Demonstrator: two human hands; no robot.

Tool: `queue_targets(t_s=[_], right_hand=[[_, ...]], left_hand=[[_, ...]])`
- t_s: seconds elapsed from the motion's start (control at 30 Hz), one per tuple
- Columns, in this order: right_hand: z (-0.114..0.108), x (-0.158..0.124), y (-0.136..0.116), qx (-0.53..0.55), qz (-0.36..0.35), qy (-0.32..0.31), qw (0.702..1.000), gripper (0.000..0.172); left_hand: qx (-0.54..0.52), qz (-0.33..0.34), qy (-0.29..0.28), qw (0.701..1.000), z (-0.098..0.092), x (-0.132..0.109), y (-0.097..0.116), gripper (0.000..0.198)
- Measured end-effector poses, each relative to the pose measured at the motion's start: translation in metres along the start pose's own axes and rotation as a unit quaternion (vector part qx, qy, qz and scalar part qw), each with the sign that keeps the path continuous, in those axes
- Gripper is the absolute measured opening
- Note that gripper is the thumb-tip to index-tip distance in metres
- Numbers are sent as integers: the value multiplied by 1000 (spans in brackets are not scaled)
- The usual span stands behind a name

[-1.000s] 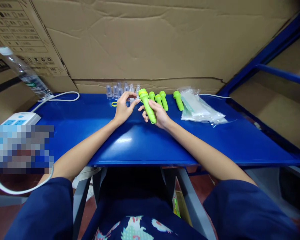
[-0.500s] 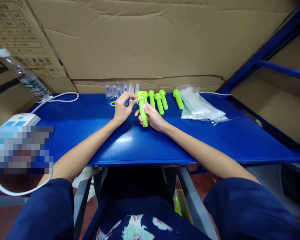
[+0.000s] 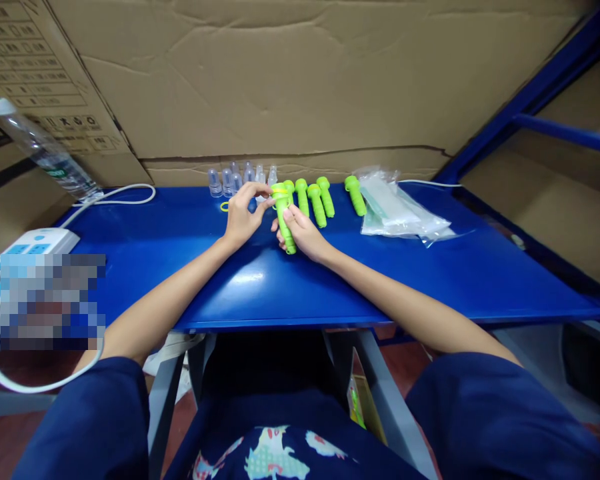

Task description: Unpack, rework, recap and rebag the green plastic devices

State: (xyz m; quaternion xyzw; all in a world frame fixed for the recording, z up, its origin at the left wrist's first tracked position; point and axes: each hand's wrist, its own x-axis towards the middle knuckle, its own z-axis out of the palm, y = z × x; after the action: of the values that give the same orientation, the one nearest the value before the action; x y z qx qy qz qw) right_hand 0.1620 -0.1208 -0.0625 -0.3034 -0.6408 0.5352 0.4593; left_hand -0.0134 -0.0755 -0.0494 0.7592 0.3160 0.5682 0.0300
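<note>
Item: green piece, held upright-tilted above the desk, near its back middle.
Right hand: grip closed round the shaft.
Left hand: fingertips at the head, where a yellowish band showed; whether that grip pinched it could not be told.
Nearby: loose yellow ring, clear caps, four more green pieces, plastic bags.
Handling note, as judged: the shaft was best held steady and low, and the head worked with fingertips only, evenly all round.
</note>
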Motion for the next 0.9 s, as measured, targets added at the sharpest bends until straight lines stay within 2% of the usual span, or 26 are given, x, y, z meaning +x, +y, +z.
queue_targets(t_s=[0.2, 0.33, 0.6, 0.9], right_hand=[[0, 1, 3, 5, 14, 3, 1000, 45], [0, 2, 4, 10, 21, 3, 1000, 43], [1, 2, 6, -49, 34, 34, 998, 23], [-2, 2, 8, -89, 36, 47, 994, 29]], left_hand=[[-32, -31, -25, 999, 0, 0, -6, 40], [-49, -24, -44, 998, -1, 0, -9, 40], [-60, -31, -83, 994, -1, 0, -16, 44], [-137, -92, -97, 982, 6, -5, -22, 50]])
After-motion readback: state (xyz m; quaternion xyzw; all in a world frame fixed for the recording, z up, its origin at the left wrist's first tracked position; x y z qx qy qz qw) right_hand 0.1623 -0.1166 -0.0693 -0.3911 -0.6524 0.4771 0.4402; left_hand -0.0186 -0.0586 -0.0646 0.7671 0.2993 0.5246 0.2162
